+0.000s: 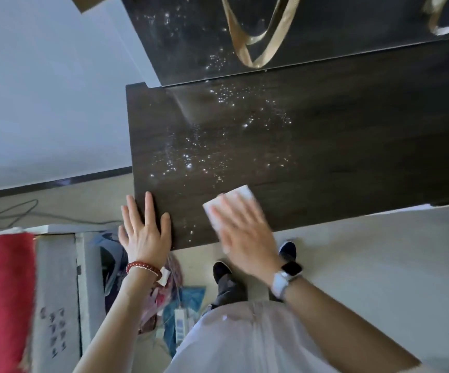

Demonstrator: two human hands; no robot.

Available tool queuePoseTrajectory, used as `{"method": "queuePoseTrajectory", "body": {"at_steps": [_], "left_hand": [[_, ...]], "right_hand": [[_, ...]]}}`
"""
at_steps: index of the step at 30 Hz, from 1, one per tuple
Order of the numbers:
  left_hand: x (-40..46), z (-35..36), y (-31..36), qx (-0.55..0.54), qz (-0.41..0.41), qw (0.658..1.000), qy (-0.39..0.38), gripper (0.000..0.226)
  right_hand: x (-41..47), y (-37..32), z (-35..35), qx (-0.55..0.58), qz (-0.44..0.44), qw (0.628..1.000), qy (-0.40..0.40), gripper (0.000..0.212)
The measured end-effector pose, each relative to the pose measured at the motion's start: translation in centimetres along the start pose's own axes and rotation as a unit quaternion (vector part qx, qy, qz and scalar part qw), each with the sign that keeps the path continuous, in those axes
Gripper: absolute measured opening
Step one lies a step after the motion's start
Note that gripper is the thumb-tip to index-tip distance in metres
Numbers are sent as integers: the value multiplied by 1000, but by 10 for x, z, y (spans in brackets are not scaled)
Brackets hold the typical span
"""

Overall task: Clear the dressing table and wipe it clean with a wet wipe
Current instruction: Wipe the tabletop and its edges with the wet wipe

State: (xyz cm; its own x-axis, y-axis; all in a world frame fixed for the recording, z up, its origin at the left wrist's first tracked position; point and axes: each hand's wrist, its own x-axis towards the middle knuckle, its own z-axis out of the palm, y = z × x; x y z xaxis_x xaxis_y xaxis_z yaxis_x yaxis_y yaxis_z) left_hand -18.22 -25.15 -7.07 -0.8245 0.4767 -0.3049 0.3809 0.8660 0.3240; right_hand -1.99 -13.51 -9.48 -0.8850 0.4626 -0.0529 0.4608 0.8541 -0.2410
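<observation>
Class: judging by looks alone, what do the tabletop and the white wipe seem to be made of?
Tabletop: dark wood or wood-look laminate, going by visible grain; smooth, since droplets bead on it. White wipe: probably thin nonwoven cloth or tissue, folded flat under the right hand; blurred.

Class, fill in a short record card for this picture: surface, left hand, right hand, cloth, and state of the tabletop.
surface: dark wooden dressing table
left hand: left hand flat on the table's near corner, holding nothing
right hand: right hand pressing on the wipe, blurred
cloth: white wet wipe near the front edge
tabletop state: no items on it; shiny droplets in the middle
</observation>
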Motion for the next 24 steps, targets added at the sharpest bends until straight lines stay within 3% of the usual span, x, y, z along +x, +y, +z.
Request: {"method": "queuePoseTrajectory", "body": {"at_steps": [2,4,6,8,11,15,17,21,24], "left_hand": [[-1,1,-1,-35,12,999,-8,57],[-1,1,-1,-59,27,998,-4,55],[1,-2,-3,-97,34,995,-3,50],[2,-6,-8,-196,15,980,-12,46],[3,-20,-15,-399,-1,916,-47,43],[2,-39,-27,-519,-65,847,-100,42],[-1,-40,-32,-495,-39,860,-119,43],[-7,-32,-40,-496,-51,861,-104,41],[-8,-28,-45,-524,-75,846,-70,39]], "right_hand": [[-7,44,-7,-25,158,986,40,48],[-4,64,-16,-19,311,948,71,52],[14,42,-15,6,354,932,75,57],[29,-7,-4,16,265,962,63,56],[36,-89,11,27,72,997,17,52],[25,-113,11,-21,-137,988,-68,52],[27,-84,9,-18,-135,988,-75,51],[67,-58,0,7,50,998,-24,57],[84,-99,6,-1,3,998,-64,53]]}}
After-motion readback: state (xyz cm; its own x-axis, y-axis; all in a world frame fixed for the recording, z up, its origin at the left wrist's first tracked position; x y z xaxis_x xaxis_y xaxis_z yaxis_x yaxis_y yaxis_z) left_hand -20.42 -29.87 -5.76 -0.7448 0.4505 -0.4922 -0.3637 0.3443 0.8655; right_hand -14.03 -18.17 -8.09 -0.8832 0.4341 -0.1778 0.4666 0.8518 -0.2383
